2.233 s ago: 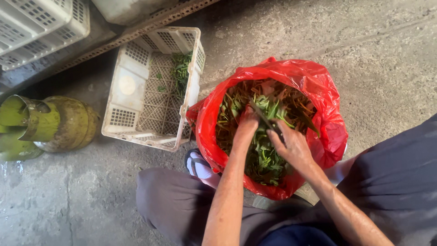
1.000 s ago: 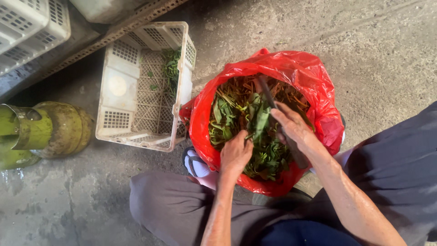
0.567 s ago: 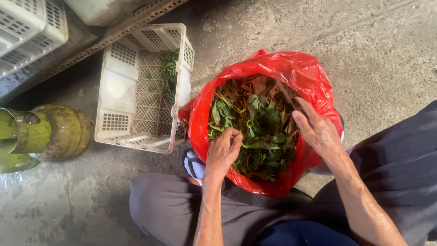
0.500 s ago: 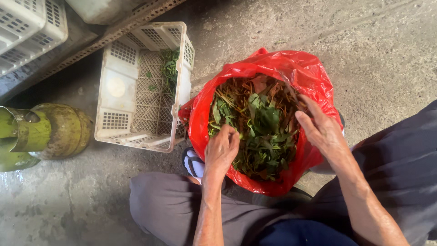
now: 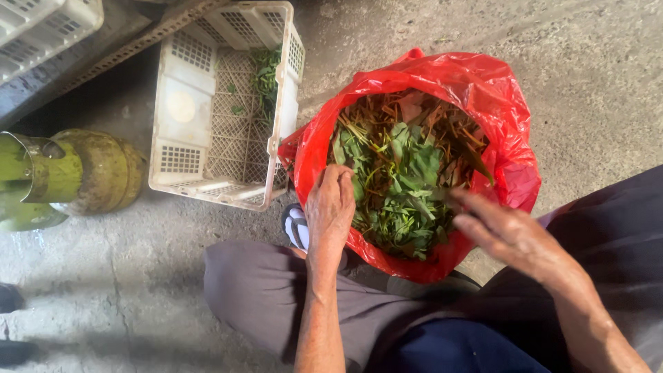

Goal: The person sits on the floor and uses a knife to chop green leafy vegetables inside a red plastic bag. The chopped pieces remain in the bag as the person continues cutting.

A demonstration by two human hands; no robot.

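Observation:
A red plastic bag (image 5: 507, 110) stands open on the concrete floor between my knees. It is full of green leafy vegetables (image 5: 404, 179) with brownish stems at the far side. My left hand (image 5: 331, 211) rests on the bag's near left rim, fingers curled over the edge and touching the leaves. My right hand (image 5: 507, 231) hovers at the bag's near right side, fingers apart and pointing toward the greens, holding nothing that I can see.
A white plastic crate (image 5: 224, 110) with a few green leaves inside sits left of the bag. A green gas cylinder (image 5: 65, 176) lies at the far left. More white crates (image 5: 41, 27) are at the top left. A sandal (image 5: 297, 228) shows under my left wrist.
Both hands have pulled back out of the greens toward the bag's near rim. The right hand moved from the middle of the bag to its right side.

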